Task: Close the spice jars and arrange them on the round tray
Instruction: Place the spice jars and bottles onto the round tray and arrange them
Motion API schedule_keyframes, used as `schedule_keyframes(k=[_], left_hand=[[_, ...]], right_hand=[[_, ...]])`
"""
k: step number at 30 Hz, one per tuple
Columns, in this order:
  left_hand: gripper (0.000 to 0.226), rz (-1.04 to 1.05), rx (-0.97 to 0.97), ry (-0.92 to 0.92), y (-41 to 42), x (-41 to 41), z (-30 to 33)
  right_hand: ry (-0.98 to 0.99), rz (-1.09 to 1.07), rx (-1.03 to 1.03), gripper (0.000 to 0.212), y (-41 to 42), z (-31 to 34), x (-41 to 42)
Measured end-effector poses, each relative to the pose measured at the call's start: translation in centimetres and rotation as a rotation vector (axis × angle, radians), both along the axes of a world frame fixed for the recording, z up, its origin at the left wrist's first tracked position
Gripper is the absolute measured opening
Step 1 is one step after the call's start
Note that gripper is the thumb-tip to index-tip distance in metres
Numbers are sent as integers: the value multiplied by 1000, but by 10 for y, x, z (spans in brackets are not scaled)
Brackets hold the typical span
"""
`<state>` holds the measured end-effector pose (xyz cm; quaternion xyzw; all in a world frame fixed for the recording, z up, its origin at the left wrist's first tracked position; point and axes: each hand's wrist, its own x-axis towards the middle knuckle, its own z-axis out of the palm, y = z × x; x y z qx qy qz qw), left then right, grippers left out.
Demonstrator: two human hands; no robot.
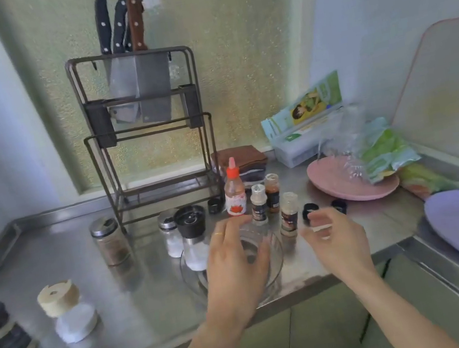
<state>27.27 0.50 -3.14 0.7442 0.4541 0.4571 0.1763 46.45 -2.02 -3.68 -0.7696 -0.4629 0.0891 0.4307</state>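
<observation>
Round glass tray [276, 253] sat at counter front edge; three uncapped spice jars [289, 214] stood just behind it, black caps [310, 211] right of tray. Jars judged light, rigid, smooth, tippy; grip at neck. Left hand [235, 267] lay spread over tray, empty. Right hand [336, 236] hovered beside tray, fingers loosely curled; contents unclear.

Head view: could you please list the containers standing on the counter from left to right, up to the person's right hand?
Dark-lidded jars → cork-topped jar → steel-capped jar → salt shaker → black-topped grinder → red-capped bottle → three small open spice jars → loose black caps by the right hand.
</observation>
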Motion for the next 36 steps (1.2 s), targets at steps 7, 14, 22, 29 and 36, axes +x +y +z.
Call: schedule_keyframes(k=[7, 14, 22, 29, 36], left_hand=[[61, 23, -259, 51, 33, 84, -8], [65, 84, -360, 120, 74, 121, -14], [44, 83, -381, 116, 84, 132, -19], [35, 49, -280, -44, 67, 124, -2], [37, -49, -327, -340, 35, 99, 13]], right_hand=[[-127, -135, -103, 44, 36, -4, 99], [-464, 167, -544, 71, 86, -11, 147], [-540, 254, -533, 40, 97, -15, 157], [-40, 126, -57, 20, 72, 41, 123], [428, 526, 181, 20, 27, 111, 52]])
